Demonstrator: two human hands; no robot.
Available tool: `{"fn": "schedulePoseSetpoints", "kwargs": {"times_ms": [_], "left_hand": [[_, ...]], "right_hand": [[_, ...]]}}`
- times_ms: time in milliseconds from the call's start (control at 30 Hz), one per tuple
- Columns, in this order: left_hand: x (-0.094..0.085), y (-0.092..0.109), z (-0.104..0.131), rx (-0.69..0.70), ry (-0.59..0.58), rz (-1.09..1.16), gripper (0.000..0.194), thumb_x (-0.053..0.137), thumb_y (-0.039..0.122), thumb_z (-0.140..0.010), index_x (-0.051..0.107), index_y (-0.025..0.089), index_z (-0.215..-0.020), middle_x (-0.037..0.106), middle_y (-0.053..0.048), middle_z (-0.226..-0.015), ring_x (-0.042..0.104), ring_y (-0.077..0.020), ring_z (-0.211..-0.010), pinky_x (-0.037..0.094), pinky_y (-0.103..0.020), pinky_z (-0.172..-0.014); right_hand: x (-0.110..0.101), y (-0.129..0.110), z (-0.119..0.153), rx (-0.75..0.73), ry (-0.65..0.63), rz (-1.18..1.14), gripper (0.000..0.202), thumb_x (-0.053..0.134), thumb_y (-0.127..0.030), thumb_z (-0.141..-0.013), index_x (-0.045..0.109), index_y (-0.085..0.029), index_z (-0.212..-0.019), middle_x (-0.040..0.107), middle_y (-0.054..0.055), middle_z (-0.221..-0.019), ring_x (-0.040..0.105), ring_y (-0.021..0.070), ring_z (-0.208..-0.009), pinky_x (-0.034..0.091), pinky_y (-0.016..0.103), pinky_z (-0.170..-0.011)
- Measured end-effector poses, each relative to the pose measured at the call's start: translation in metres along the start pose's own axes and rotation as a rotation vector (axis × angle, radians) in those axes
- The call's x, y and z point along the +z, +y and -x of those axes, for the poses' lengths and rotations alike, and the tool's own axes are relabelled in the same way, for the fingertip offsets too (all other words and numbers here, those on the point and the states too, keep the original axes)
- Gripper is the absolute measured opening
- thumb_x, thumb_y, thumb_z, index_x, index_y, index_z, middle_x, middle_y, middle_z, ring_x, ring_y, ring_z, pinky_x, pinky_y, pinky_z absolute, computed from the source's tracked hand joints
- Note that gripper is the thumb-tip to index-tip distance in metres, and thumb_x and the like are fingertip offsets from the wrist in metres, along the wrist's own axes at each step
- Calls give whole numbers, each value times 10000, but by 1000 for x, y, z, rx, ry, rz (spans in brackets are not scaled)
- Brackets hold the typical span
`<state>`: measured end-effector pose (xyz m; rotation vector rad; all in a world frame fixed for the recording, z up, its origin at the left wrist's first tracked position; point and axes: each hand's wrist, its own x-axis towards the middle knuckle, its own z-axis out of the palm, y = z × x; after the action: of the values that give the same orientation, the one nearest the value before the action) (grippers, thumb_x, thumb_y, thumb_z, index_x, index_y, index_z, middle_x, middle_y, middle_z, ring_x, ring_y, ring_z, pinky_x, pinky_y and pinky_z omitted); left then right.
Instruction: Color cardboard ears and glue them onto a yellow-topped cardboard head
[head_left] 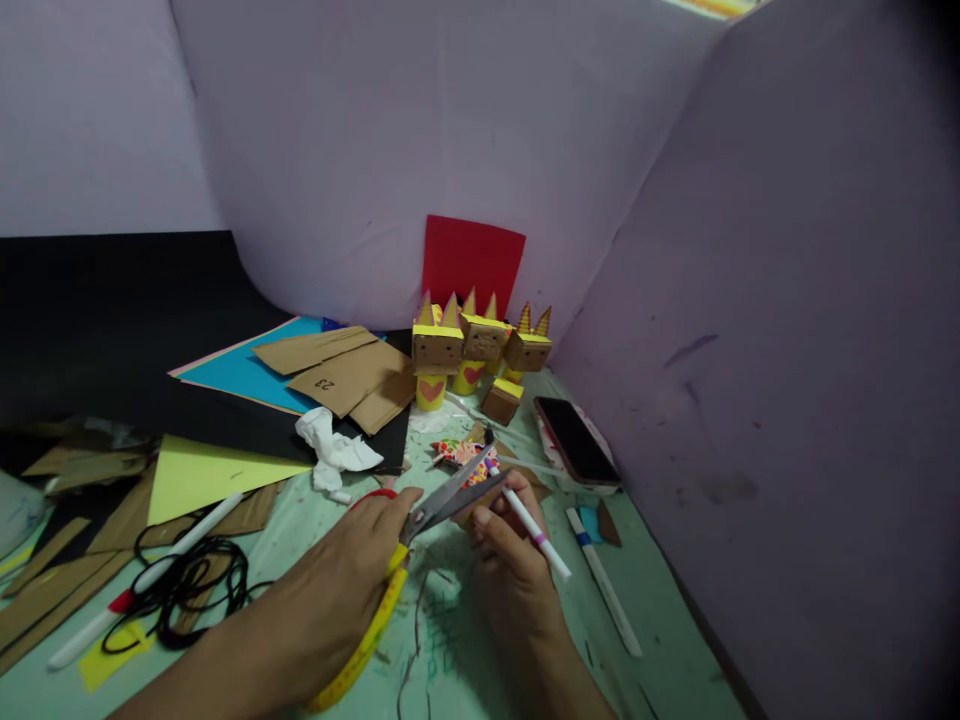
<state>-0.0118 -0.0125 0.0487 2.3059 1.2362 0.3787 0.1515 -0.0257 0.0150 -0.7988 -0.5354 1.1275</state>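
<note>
My left hand [352, 555] is closed around a pair of scissors [439, 505] with red and yellow handles. Small tick marks run along the yellow part below that hand. The blades are parted and lie over a small brown cardboard piece [480, 500]. My right hand [517, 545] pinches this piece and also holds a white marker [531, 522] with a purple band. Just beyond the blades lies a colourful patterned scrap [457, 452]; the scissors partly cover it.
Several cardboard figures with pointed ears [437, 350] stand before red paper [472, 258]. A phone [576, 440] and a blue-banded marker [606, 585] lie right. Leftward are crumpled tissue [334, 450], cardboard sheets [341, 375], black cord [199, 580] and a red-banded marker [82, 640].
</note>
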Motion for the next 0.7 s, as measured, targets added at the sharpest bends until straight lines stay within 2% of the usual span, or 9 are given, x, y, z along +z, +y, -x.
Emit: {"fn": "schedulePoseSetpoints", "kwargs": {"times_ms": [133, 300, 500, 700], "left_hand": [[11, -1, 2, -56, -75, -117, 648, 355, 69, -770, 323, 178, -1408, 512, -143, -1307, 453, -268, -1213, 369, -425, -1019], [10, 1, 8, -85, -197, -217, 694, 342, 48, -761, 261, 162, -1441, 419, -163, -1408, 385, -290, -1279, 342, -459, -1037], [21, -11, 10, -69, -98, -196, 776, 388, 15, -698, 270, 217, -1438, 458, -145, -1389, 470, -293, -1205, 397, -470, -988], [23, -10, 8, -123, -130, -230, 709, 330, -3, -747, 293, 179, -1431, 499, -171, -1340, 498, -293, -1182, 421, -472, -958]], "right_hand": [[0, 0, 0, 17, -22, -16, 324, 730, -210, -575, 522, -268, -817, 570, -74, -679, 537, 121, -634, 416, 245, -606], [-2, 1, 2, 13, -83, -50, 301, 728, -181, -598, 509, -268, -784, 592, -66, -701, 522, 114, -620, 402, 232, -583], [-1, 2, 4, 5, -90, -22, 306, 740, -177, -613, 506, -267, -790, 561, -64, -700, 516, 113, -617, 405, 233, -588], [0, 4, 6, 19, -71, -8, 273, 744, -198, -594, 529, -283, -739, 599, -54, -735, 568, 138, -660, 440, 264, -614]]}}
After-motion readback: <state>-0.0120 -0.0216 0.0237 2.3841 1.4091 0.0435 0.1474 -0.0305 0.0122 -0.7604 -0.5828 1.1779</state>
